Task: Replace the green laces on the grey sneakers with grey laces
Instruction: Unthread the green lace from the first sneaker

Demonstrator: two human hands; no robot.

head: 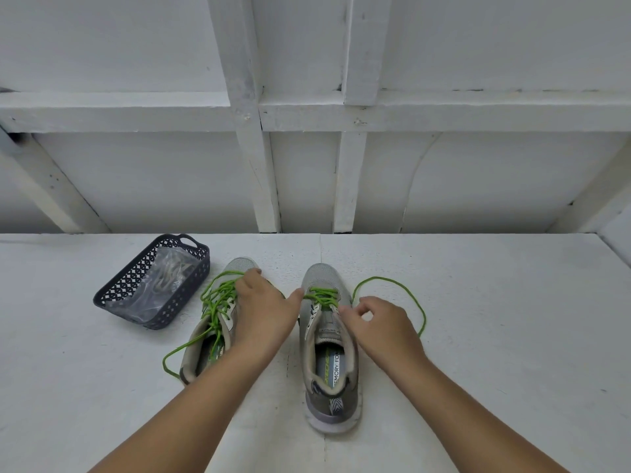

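Green laces (322, 297) half unthreaded on the right grey sneaker (329, 353).

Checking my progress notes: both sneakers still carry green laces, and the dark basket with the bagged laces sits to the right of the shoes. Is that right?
One detail is off. In the head view the dark basket, holding the bagged laces, sits to the left of the shoes, beside the left sneaker, not to the right. The rest stands: the left sneaker and the right sneaker both still carry green laces.
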